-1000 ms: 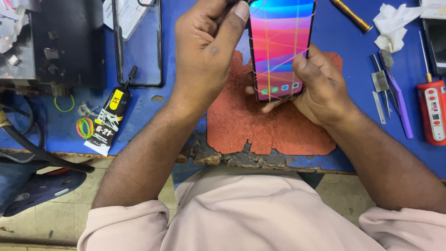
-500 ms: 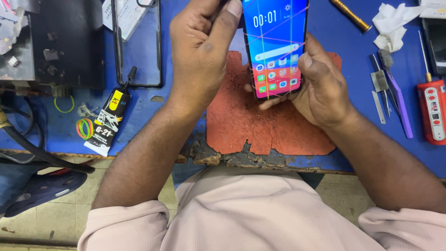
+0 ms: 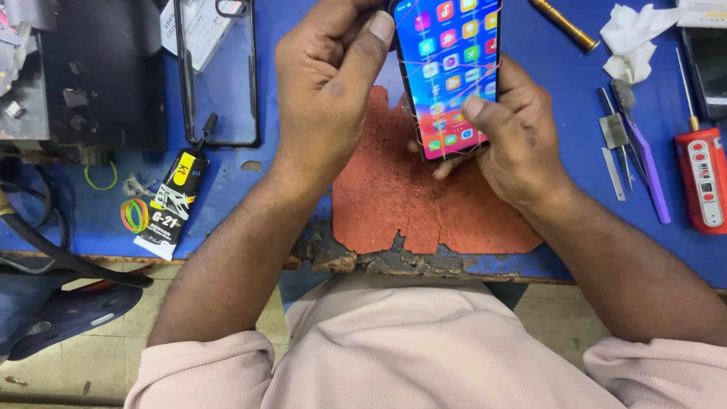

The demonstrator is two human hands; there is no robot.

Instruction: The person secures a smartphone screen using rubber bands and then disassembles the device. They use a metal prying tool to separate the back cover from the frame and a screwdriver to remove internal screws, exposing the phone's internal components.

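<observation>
A smartphone [image 3: 453, 72] with a lit screen full of coloured app icons is held upright over a worn red mat [image 3: 409, 201]; thin rubber bands cross its screen. My right hand [image 3: 509, 132] grips the phone from below and the right side, thumb resting on the lower screen. My left hand [image 3: 327, 83] is curled beside the phone's left edge, thumb tip touching its upper left side. The phone's top runs out of the picture.
On the blue bench lie a black-and-yellow glue tube [image 3: 173, 203], coloured rubber bands [image 3: 135, 214], a clear phone case [image 3: 215, 72], a black machine [image 3: 83, 72], a brass-handled tool [image 3: 564, 23], crumpled tissue [image 3: 632, 38], tweezers and a purple brush [image 3: 644, 167], and a red tool [image 3: 700, 178].
The screen went from a plain colourful picture to a clock view, then to a grid of app icons. The phone moved slightly left and up; both hands stayed on it.
</observation>
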